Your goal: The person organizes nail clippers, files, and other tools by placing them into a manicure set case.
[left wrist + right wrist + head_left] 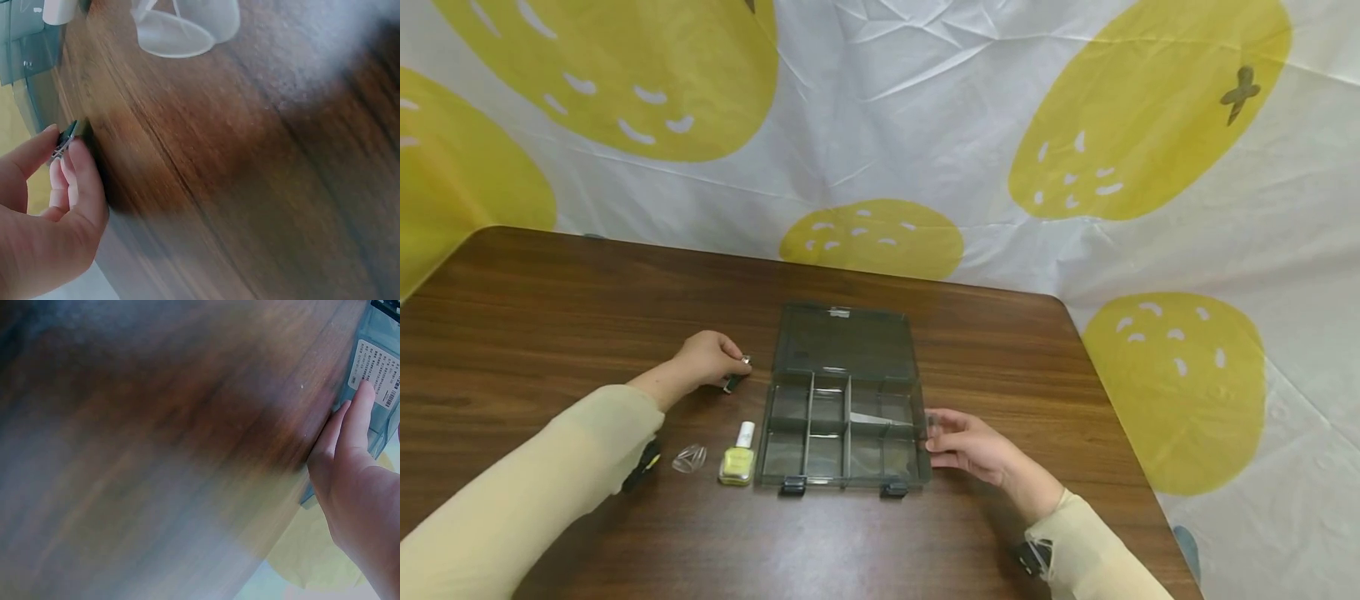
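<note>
A dark see-through compartment box [844,433] lies open on the brown table [550,300], its lid [846,342] laid back. My left hand [711,360] pinches a small dark item with a silvery end [737,373] just left of the box; the left wrist view shows that item [67,137] between thumb and fingers. My right hand [970,443] rests with straight fingers [357,412] against the box's right wall [375,394]. A yellow nail polish bottle [738,457] with a white cap stands beside the box's front left corner.
A small clear plastic piece [688,457] lies left of the bottle and shows large as the clear piece [181,28] in the left wrist view. A white cloth with yellow fruit shapes [1075,167] hangs behind and right of the table.
</note>
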